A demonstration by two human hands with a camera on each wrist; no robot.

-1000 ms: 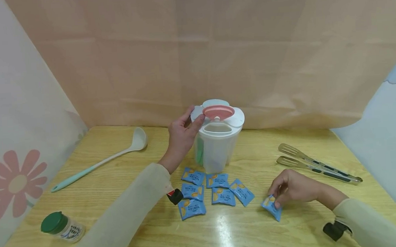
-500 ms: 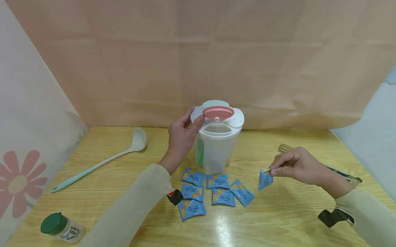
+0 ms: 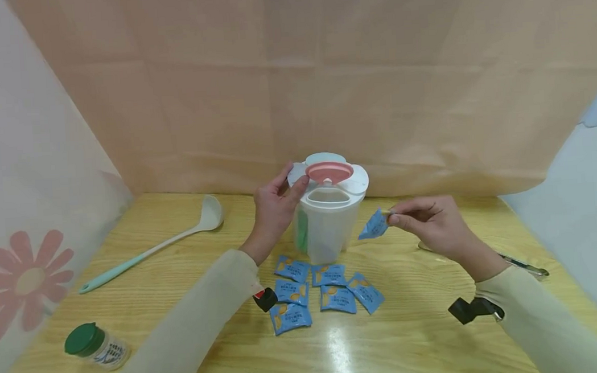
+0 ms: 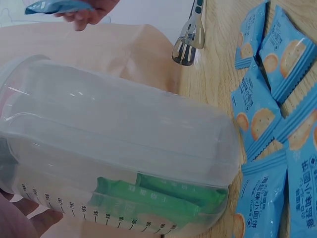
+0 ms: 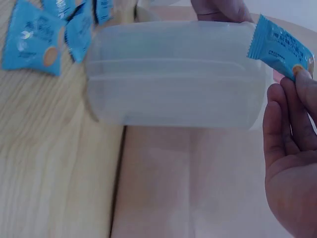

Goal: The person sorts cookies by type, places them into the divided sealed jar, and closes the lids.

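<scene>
Lifted off the table since a second ago, the right hand [image 3: 436, 223] now pinches a blue packet [image 3: 373, 226] between thumb and fingertips — just beside the clear container [image 3: 326, 219], whose lid edge the left hand [image 3: 273, 208] grips; six packets [image 3: 321, 290] lie below.

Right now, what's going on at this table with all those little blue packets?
A person sits at a wooden table. Their left hand holds the rim of a clear plastic container, whose front opening is uncovered below a pink lid knob. Their right hand pinches one blue snack packet in the air just right of the container. Six more blue packets lie on the table in front of it, and green sachets sit inside. A ladle, tongs and a green-capped jar lie aside.
</scene>
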